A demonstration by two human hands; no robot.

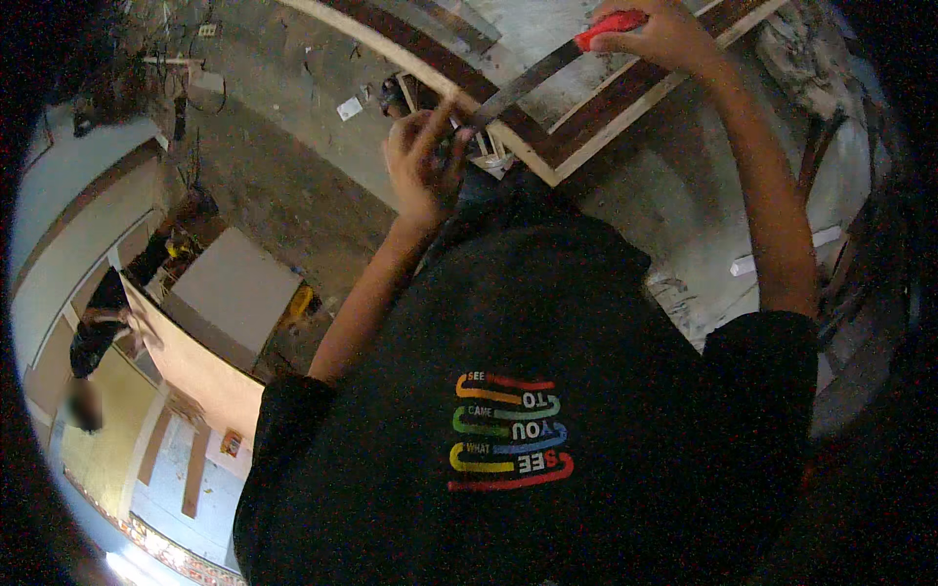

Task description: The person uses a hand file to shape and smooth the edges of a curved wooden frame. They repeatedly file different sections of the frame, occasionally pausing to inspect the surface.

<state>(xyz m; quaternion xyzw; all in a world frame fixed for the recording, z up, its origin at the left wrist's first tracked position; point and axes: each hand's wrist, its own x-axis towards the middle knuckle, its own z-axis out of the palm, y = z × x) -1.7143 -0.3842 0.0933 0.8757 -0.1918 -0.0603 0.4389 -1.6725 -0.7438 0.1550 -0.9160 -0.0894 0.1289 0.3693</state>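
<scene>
My right hand (pixel 660 37) is wrapped round the red handle of a long flat tool that looks like a file (pixel 535 80). Its dark metal blade slants down to the left across a wooden frame (pixel 586 125) with pale edges and a dark brown face. At the blade's far end is my left hand (pixel 426 168), fingers bent about the tip and somewhat blurred. One finger of it points upward. The frame's nearest corner points toward my body, just right of the blade's tip. Below that tip a small light-coloured container (pixel 493 164) partly shows.
A grey flat-topped block (pixel 237 288) stands on the floor at left, near yellow tools (pixel 301 303). Beyond it, another person (pixel 93 337) is by an orange-tan panel (pixel 191 347). A white tube (pixel 785 251) lies at right; a white card (pixel 349 107) lies on the floor.
</scene>
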